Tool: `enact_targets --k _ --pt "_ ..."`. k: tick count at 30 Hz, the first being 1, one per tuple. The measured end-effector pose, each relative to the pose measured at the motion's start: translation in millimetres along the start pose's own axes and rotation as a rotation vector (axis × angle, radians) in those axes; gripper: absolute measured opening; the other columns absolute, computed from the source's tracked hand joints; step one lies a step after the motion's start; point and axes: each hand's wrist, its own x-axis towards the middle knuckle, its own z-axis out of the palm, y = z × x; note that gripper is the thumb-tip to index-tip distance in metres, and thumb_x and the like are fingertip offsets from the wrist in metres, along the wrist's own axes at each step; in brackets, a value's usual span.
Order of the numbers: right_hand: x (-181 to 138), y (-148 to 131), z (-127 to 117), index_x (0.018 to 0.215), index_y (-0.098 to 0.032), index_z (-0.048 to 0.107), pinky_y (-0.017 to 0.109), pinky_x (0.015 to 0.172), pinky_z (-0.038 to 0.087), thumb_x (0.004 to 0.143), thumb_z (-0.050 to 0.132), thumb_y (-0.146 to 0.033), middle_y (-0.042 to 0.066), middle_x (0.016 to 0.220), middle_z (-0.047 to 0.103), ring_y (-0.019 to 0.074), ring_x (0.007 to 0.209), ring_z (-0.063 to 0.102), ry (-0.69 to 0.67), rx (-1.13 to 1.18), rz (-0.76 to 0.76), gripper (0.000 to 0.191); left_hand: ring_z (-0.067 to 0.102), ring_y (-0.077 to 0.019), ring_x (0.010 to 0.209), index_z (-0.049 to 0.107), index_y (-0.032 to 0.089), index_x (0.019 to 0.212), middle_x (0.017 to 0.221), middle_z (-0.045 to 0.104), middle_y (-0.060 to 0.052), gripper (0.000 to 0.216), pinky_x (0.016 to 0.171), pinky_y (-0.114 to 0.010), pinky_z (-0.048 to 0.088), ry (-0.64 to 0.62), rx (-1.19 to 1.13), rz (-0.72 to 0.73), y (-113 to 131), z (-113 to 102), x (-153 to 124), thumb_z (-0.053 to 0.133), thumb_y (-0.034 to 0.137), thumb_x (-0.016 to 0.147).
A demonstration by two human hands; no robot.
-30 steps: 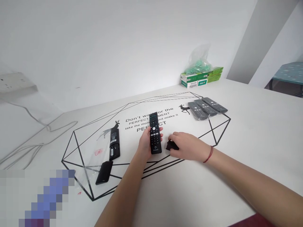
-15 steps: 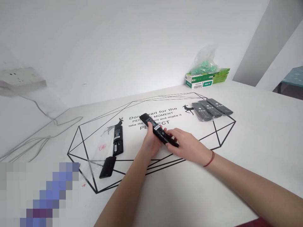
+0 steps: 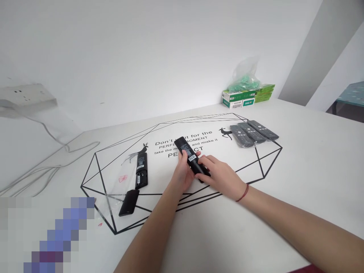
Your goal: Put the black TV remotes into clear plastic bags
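A black remote control (image 3: 185, 148) lies back side up across my hands, tilted with its far end to the left. My left hand (image 3: 183, 174) is wrapped round its middle, thumb beside the printed label. At the near end, my right hand (image 3: 220, 173) grips the smooth battery cover (image 3: 199, 166), which lies over the compartment. Left of my hands, a second remote control (image 3: 142, 161) rests back side up, its battery compartment open. Its loose cover (image 3: 129, 203) is just below it, next to a clear plastic bag (image 3: 121, 182).
Three wrapped remote controls (image 3: 253, 132) lie side by side at the right. Green and white boxes (image 3: 239, 98) with a plastic bag (image 3: 245, 77) on top stand against the wall. A socket strip (image 3: 28, 94) and white cables (image 3: 57, 163) are at the left.
The battery cover has slid up along the remote control in my hands, and the compartment that showed before is now covered. My right hand has moved left with it.
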Motion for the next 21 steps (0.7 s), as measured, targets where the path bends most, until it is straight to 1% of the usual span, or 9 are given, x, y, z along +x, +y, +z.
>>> enact_targets --k 4,7,10,12,15,17,21 --pt "-1.0 0.6 1.7 0.112 -0.019 0.052 0.032 0.068 0.048 0.080 0.063 -0.028 0.009 0.113 0.057 0.0217 0.084 0.063 -0.050 0.030 -0.033 0.035 0.068 -0.0198 0.083 0.049 0.022 0.117 0.098 0.068 -0.008 0.040 0.076 -0.035 0.054 0.050 -0.059 -0.077 3.5 -0.5 3.5 0.036 0.051 0.092" --pt "-1.4 3.0 2.8 0.121 -0.019 0.049 0.035 0.076 0.050 0.077 0.063 -0.021 0.012 0.124 0.052 0.0239 0.094 0.062 -0.076 0.048 -0.098 0.047 0.068 -0.0201 0.078 0.053 0.018 0.110 0.090 0.068 -0.010 0.041 0.075 -0.034 0.054 0.080 -0.071 -0.095 5.8 -2.1 6.2 0.037 0.051 0.092" --pt "-0.3 6.0 4.2 0.126 -0.019 0.047 0.037 0.080 0.050 0.078 0.062 -0.018 0.013 0.129 0.050 0.0253 0.103 0.060 -0.085 0.046 -0.131 0.050 0.068 -0.0197 0.074 0.053 0.018 0.107 0.086 0.068 -0.009 0.040 0.072 -0.034 0.054 0.091 -0.052 -0.098 6.4 -2.9 6.3 0.038 0.051 0.091" --pt "1.0 7.0 4.5 0.125 -0.019 0.049 0.037 0.079 0.050 0.077 0.066 -0.021 0.013 0.126 0.052 0.0251 0.100 0.061 -0.091 0.047 -0.110 0.051 0.067 -0.0188 0.072 0.051 0.019 0.107 0.085 0.067 -0.008 0.038 0.070 -0.033 0.054 0.095 -0.028 -0.093 6.1 -2.7 5.1 0.038 0.050 0.092" --pt "2.6 6.3 4.0 0.122 -0.020 0.052 0.035 0.074 0.049 0.074 0.071 -0.026 0.011 0.120 0.056 0.0218 0.087 0.063 -0.106 0.062 -0.060 0.051 0.066 -0.0169 0.070 0.048 0.022 0.107 0.085 0.067 -0.006 0.031 0.067 -0.032 0.054 0.110 0.014 -0.069 5.8 -1.8 2.8 0.039 0.047 0.092" --pt "3.0 5.2 3.5 0.119 -0.021 0.053 0.034 0.071 0.048 0.073 0.073 -0.027 0.009 0.116 0.058 0.0197 0.082 0.063 -0.113 0.076 -0.042 0.051 0.066 -0.0167 0.072 0.047 0.022 0.107 0.087 0.066 -0.005 0.028 0.067 -0.032 0.055 0.107 0.031 -0.058 6.1 -1.2 1.7 0.041 0.045 0.092" --pt "2.9 4.1 3.1 0.116 -0.022 0.055 0.031 0.069 0.045 0.070 0.076 -0.029 0.006 0.108 0.061 0.0200 0.086 0.060 -0.095 0.082 -0.024 0.051 0.066 -0.0175 0.074 0.046 0.024 0.110 0.087 0.066 -0.006 0.027 0.069 -0.034 0.055 0.096 0.049 -0.047 7.6 0.3 0.0 0.043 0.043 0.092"
